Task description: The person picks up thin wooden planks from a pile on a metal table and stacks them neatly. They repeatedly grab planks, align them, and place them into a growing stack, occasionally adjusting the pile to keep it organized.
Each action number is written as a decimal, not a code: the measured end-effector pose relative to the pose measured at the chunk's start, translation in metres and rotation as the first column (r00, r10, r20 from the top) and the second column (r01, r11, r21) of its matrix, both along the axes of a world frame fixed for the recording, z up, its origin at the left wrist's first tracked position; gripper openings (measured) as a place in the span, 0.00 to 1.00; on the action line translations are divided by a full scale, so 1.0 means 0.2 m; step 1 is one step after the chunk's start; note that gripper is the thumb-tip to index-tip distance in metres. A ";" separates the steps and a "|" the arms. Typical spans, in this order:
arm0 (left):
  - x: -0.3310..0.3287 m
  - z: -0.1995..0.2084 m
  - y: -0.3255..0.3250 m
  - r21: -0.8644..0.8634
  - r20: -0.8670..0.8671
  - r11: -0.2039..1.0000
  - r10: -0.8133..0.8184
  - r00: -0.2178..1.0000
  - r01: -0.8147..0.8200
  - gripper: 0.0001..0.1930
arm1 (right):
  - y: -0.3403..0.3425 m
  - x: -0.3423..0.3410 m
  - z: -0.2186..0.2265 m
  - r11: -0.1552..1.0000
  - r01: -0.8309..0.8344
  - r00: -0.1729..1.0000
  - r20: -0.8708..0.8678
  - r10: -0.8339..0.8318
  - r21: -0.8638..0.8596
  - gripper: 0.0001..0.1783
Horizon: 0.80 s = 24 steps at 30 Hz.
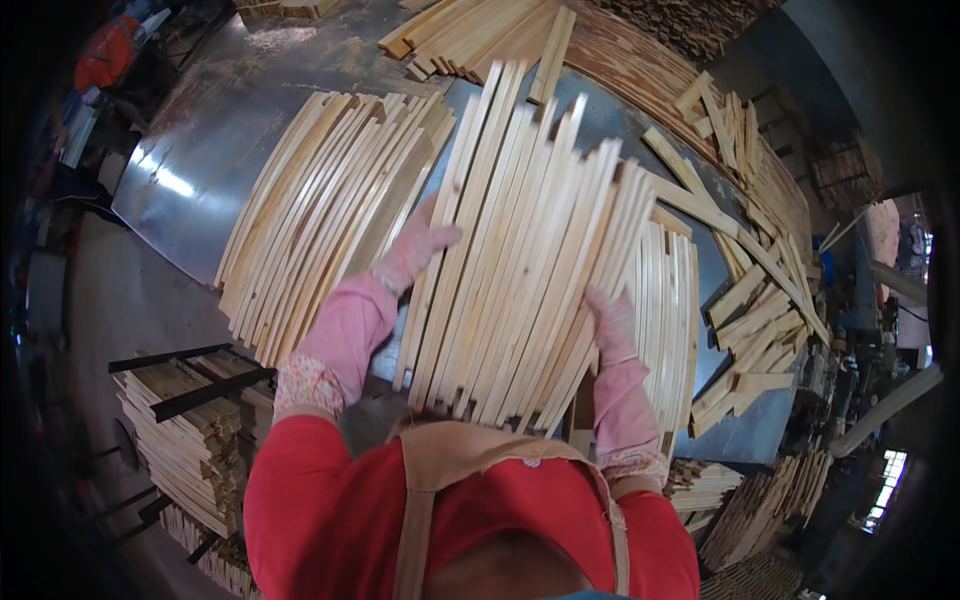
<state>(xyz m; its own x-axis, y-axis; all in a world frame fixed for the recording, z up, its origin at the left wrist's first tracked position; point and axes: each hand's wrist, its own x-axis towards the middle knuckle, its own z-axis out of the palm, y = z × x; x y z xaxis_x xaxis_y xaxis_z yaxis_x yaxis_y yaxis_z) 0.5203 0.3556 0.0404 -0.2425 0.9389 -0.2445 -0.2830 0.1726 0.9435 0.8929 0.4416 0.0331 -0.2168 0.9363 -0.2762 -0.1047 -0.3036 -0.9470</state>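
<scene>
A wide bundle of pale wooden strips (515, 250) is squeezed between my two hands, in front of my body. Its strips lie side by side, and their far ends are uneven. My left hand (415, 252), in a pinkish glove, grips the bundle's left side, with the thumb over the top strips. On the opposite edge my right hand (612, 322), gloved too, clasps the outer strips; its fingers underneath are hidden. Just left of the bundle lies a neat stack of similar strips (320, 200) on the metal table (185, 215). Another row of strips (668, 310) sits to the right, partly behind my right hand.
Loose short pieces (755, 330) lie jumbled at the table's right. Longer boards (475, 40) are piled at the far edge. Below left, a dark metal rack (190, 385) holds stacked strips (185, 450). More wood (770, 505) stands at the lower right.
</scene>
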 end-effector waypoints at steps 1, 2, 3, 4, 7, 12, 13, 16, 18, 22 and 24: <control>-0.03 0.20 0.07 0.081 -0.022 0.996 -0.037 0.999 0.038 0.45 | 0.07 0.02 0.12 0.997 -0.001 0.998 -0.060 0.006 0.077 0.40; -0.04 0.37 0.13 0.185 -0.017 0.981 -0.054 0.998 0.056 0.45 | 0.14 0.03 0.22 0.988 -0.001 0.992 -0.121 0.020 0.153 0.39; -0.08 0.53 0.17 0.283 -0.015 0.957 -0.059 0.998 0.061 0.45 | 0.16 -0.07 0.47 0.978 -0.019 0.971 -0.230 0.068 0.209 0.38; -0.11 0.67 0.23 0.415 0.020 0.909 -0.065 0.998 0.051 0.45 | 0.21 -0.03 0.60 0.955 -0.027 0.982 -0.169 0.080 0.294 0.38; -0.25 0.96 0.41 0.661 -0.201 0.746 0.069 0.977 0.083 0.44 | 0.29 -0.05 0.90 0.814 0.057 0.982 -0.182 0.061 0.578 0.39; -0.44 0.85 0.36 0.487 0.082 0.827 -0.363 0.928 0.281 0.34 | 0.39 0.03 0.62 0.929 -0.017 0.877 -0.440 0.191 0.369 0.28; -0.47 0.71 0.29 0.533 0.328 0.810 -0.464 0.823 0.244 0.31 | 0.38 0.01 0.49 0.950 -0.065 0.860 -0.465 0.209 0.306 0.28; -0.41 0.44 0.07 0.266 0.103 0.933 -0.279 0.955 0.244 0.31 | 0.24 0.01 0.15 0.971 -0.105 0.964 -0.219 0.153 0.216 0.27; -0.35 0.30 -0.08 0.078 -0.131 0.971 -0.216 0.968 0.227 0.31 | 0.11 0.04 -0.03 0.970 -0.140 0.990 0.060 0.131 0.196 0.27; -0.25 0.02 -0.32 -0.233 -0.648 0.962 -0.263 0.715 0.142 0.31 | -0.15 0.10 -0.25 0.926 -0.315 0.763 0.636 0.116 0.209 0.27; -0.23 -0.10 -0.44 -0.333 -0.815 0.939 -0.330 0.476 0.080 0.31 | -0.25 0.09 -0.32 0.875 -0.432 0.620 0.776 0.112 0.219 0.26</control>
<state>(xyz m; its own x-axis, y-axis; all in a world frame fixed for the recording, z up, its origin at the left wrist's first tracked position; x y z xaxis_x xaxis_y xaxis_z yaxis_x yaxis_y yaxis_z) 0.4734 0.2680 0.0206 -0.2547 0.9390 -0.2309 0.7054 0.3438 0.6198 0.9118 0.3907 -0.0312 -0.3585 0.9249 -0.1268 0.6861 0.1690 -0.7076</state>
